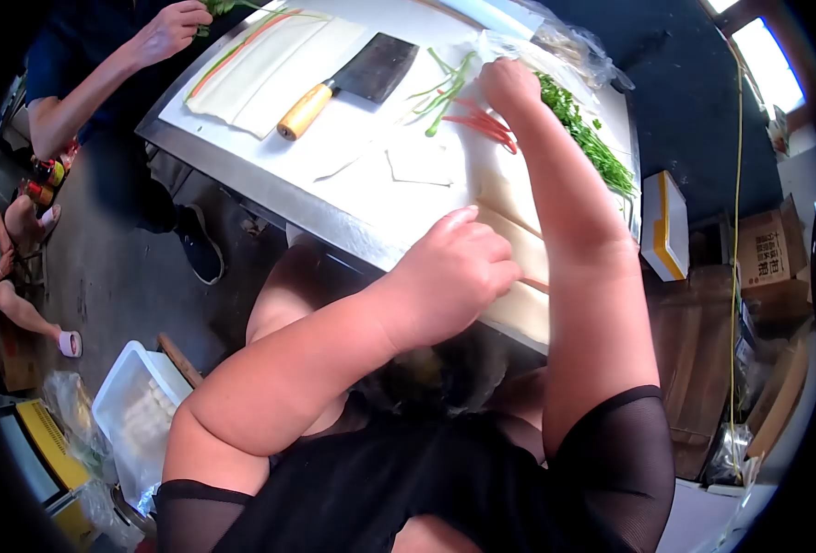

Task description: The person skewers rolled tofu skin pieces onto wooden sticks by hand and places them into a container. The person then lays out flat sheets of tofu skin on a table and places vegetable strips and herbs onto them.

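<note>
My right hand (509, 85) is closed at the far side of the table, fingertips turned down, and what it pinches is hidden. Beside it lie thin green stalks (445, 97), orange-red strips (484, 124) and a heap of leafy green herbs (588, 134). Nearer to me, my left hand (463, 267) is curled closed over the table edge by pale flat sheets (516, 241); its palm is hidden. A cleaver (380, 69) with a wooden handle lies to the left of the stalks. Farther left, more pale sheets (283, 69) carry green and orange strips along one edge.
Across the table a co-worker's hand (173, 32) holds green leaves. Clear plastic bags (579, 51) lie at the far edge. A white tub (141, 405) stands low on my left; a yellow-and-white box (666, 226) and cardboard box (768, 249) are right. Another person sits far left.
</note>
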A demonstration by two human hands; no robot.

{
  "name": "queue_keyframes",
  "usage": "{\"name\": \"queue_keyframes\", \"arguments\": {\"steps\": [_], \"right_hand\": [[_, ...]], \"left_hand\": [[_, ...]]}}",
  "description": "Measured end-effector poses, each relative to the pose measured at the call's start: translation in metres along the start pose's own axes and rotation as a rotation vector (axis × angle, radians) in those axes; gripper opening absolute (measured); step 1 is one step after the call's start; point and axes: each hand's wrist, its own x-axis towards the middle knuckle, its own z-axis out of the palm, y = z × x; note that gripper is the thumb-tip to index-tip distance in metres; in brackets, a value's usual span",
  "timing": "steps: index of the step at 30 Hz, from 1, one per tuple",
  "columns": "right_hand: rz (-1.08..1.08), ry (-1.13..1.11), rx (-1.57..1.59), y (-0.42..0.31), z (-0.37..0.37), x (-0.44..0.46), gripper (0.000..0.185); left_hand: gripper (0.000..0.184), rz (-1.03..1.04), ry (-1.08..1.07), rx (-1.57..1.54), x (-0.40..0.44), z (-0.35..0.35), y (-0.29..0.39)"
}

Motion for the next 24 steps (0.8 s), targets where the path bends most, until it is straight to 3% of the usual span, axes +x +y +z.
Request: {"name": "queue_keyframes", "arguments": {"steps": [1, 3, 4, 6, 11, 13, 18, 22, 24], "right_hand": [[-0.139, 0.130, -0.121, 0.006, 0.014, 0.006, 0.033], [-0.212, 0.220, -0.169, 0.006, 0.017, 0.005, 0.029], [-0.211, 0.219, -0.172, 0.005, 0.012, 0.002, 0.029], [0.008, 0.075, 0.030, 0.009, 0.002, -0.005, 0.024], [-0.056, 0.170, 0.310, 0.050, -0.002, -0.031, 0.024], [-0.049, 0.126, 0.316, 0.056, -0.008, -0.043, 0.024], [-0.078, -0.029, 0.130, 0.036, -0.010, -0.042, 0.029], [-0.111, -0.009, 0.098, 0.013, 0.003, -0.034, 0.030], [-0.171, 0.013, -0.084, 0.010, 0.002, -0.032, 0.030]], "left_hand": [[0.018, -0.009, -0.001, -0.004, 0.001, 0.000, 0.000], [0.018, 0.008, 0.010, -0.016, 0.003, 0.001, 0.002], [0.018, 0.009, 0.010, -0.018, 0.003, 0.002, 0.002], [0.017, 0.004, 0.013, 0.046, 0.005, 0.006, 0.001], [0.017, 0.006, 0.051, 0.105, 0.011, -0.003, -0.009], [0.018, -0.108, 0.116, 0.035, 0.015, -0.004, -0.018], [0.016, -0.113, 0.052, 0.114, 0.016, 0.006, -0.024], [0.013, -0.088, 0.059, 0.169, 0.013, 0.013, -0.022], [0.014, -0.098, 0.029, 0.169, 0.012, 0.010, -0.024]]}}
